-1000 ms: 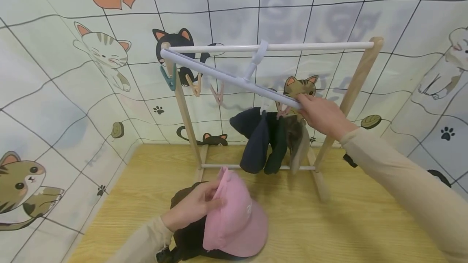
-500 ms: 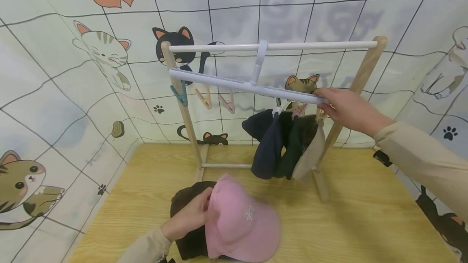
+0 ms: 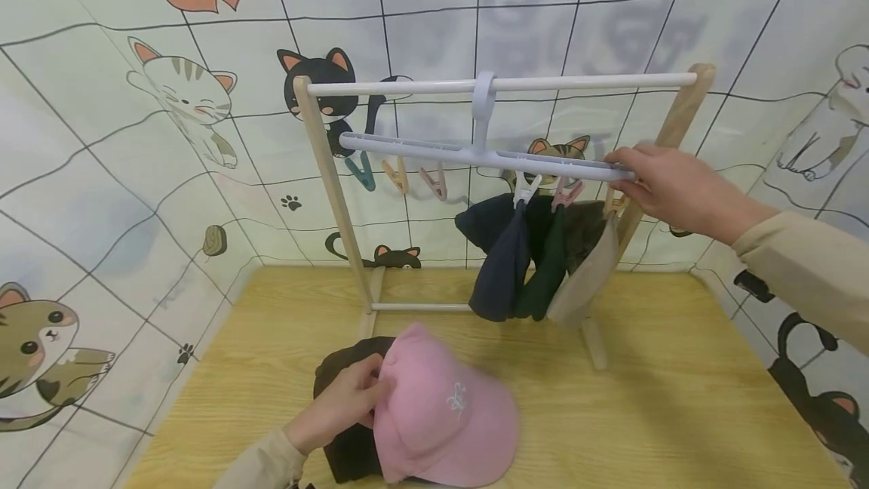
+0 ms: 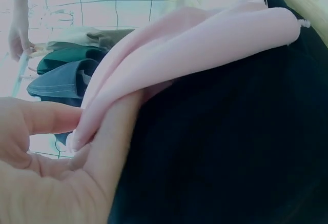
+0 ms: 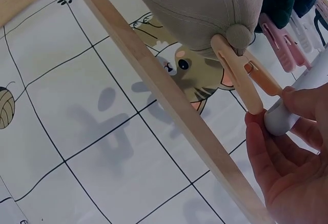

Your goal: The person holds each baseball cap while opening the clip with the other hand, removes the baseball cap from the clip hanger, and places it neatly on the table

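My right hand [image 3: 686, 187] grips the right end of a pale lilac clip hanger [image 3: 434, 152], which hooks over the rack's top rail. Beneath that hand, a peach clothespin [image 5: 238, 75] clamps a beige cap [image 3: 587, 278]. A dark green cap [image 3: 548, 270] and a navy cap [image 3: 501, 270] hang beside it from pink and white clothespins. At the front, my left hand [image 3: 342, 406] pinches the back edge of a pink cap [image 3: 434, 413] with white lettering. The pink cap partly covers a dark cap [image 3: 339, 436] on the table.
A wooden rack [image 3: 333, 172] with a white top rail [image 3: 577, 82] stands on the wood-grain table [image 3: 652, 398]. Teal [image 3: 361, 172], peach [image 3: 396, 174] and pink clothespins [image 3: 434, 181] hang on the hanger's left half without caps. Cat-print sheeting covers the walls behind.
My right hand has swung the hanger's right end rightward, so it now lies closer to parallel with the rail. The hanging caps shifted right. The pink cap has tipped lower, still pinched.
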`<state>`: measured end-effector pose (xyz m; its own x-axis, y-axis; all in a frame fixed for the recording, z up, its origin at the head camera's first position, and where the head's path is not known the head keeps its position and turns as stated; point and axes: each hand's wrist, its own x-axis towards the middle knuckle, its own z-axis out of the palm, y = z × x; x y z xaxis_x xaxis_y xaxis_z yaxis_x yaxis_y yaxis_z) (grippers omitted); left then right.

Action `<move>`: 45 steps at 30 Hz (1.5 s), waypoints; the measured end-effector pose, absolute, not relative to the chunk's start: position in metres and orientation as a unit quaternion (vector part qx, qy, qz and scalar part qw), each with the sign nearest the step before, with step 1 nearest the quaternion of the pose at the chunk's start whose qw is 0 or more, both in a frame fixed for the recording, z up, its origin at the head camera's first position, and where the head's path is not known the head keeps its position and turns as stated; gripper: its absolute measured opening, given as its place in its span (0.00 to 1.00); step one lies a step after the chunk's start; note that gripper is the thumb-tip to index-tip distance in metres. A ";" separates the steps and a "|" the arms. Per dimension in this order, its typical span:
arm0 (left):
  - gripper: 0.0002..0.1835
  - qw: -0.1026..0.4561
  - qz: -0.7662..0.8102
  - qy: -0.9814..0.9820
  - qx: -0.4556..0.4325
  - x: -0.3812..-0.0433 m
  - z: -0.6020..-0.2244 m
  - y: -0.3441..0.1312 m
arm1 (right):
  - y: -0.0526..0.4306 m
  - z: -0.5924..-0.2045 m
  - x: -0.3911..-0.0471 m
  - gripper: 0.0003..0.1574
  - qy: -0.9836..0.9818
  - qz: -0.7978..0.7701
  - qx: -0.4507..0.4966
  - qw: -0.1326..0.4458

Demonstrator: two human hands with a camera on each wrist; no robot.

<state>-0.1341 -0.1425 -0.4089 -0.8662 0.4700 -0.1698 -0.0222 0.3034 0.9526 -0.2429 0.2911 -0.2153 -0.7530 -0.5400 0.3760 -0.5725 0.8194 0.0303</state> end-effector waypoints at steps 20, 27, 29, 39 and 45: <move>0.12 0.168 0.413 0.879 0.168 -0.133 -0.400 -0.153 | 0.296 -0.210 -0.240 0.19 -0.937 0.055 0.296 0.179; 0.17 0.025 0.272 0.935 0.227 -0.145 -0.376 -0.142 | 0.296 -0.208 -0.238 0.18 -0.943 0.067 0.281 0.165; 0.18 -0.018 0.249 0.938 0.238 -0.150 -0.369 -0.136 | 0.296 -0.207 -0.239 0.18 -0.942 0.069 0.284 0.166; 0.12 -0.025 0.241 0.935 0.260 -0.182 -0.344 -0.106 | 0.303 -0.199 -0.244 0.17 -0.939 0.125 0.266 0.178; 0.09 -0.011 0.259 0.920 0.294 -0.204 -0.333 -0.091 | 0.310 -0.197 -0.248 0.19 -0.947 0.211 0.202 0.131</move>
